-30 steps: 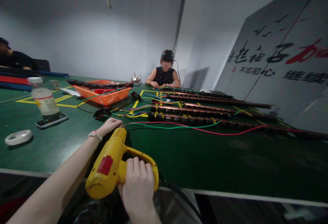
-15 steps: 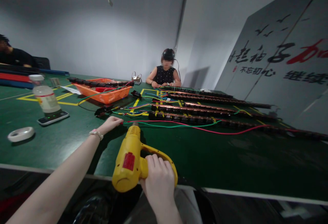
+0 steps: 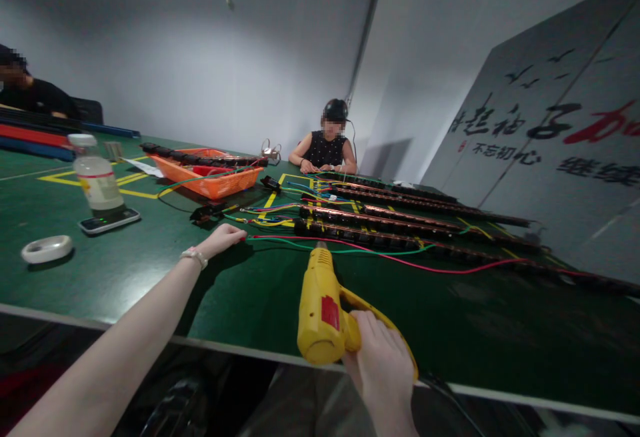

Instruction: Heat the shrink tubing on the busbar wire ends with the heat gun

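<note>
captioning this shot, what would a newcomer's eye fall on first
Probably the big yellow heat gun, gripped in the right hand at the near edge of the green table. Then the bright orange basket farther back, left of centre, and the red wire stretching rightward from the left hand.

Grey wall panel [image 3: 555,140], right of frame: "起袖子加" above "不忘初心" and "继续". Red label [image 3: 331,312] on heat gun [image 3: 313,317], lower centre: illegible.

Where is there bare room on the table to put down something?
The green table is bare right of the yellow heat gun, nearer than the red wire. Another free patch lies between the white ring-shaped object and the left forearm. It is crowded where the dark bars lie side by side, and at the orange basket.
</note>
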Demonstrator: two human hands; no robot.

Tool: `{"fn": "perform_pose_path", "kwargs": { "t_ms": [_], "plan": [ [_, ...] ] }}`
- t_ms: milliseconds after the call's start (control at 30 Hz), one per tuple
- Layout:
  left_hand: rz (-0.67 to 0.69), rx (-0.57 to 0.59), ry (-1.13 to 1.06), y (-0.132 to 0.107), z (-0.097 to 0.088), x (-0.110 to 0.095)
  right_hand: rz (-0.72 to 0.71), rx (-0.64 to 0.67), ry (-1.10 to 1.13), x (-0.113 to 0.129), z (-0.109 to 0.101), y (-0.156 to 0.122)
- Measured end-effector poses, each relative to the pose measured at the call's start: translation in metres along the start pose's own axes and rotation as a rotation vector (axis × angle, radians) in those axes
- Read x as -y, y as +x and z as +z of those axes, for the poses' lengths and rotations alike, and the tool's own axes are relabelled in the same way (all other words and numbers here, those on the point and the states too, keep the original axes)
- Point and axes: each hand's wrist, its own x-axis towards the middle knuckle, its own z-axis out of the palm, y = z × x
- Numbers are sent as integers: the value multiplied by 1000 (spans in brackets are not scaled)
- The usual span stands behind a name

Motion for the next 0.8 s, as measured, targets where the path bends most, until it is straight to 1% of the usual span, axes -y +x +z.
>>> {"fn": "perform_pose_path", "kwargs": {
  "t_ms": [100, 167, 300, 433, 600, 700, 800],
  "plan": [
    [16, 10, 58, -2, 2, -4, -25, -29, -74, -5, 1, -4],
    [5, 18, 56, -4, 3, -9, -30, -21, -77, -5, 2, -5],
    [10, 16, 56, -6, 3, -14, -20, 2, -32, 6, 3, -3],
    [8, 31, 111, -6, 3, -14, -21, 19, 33, 33, 7, 1],
    [12, 31, 153, -6, 3, -13, -46, -7, 23, 79, 18, 7],
    [61, 14, 185, -5, 3, -11, -47, -29, 28, 105, 28, 11],
    [103, -2, 245, -4, 3, -10, -49, -60, 33, 122, 36, 16]
  ]
}}
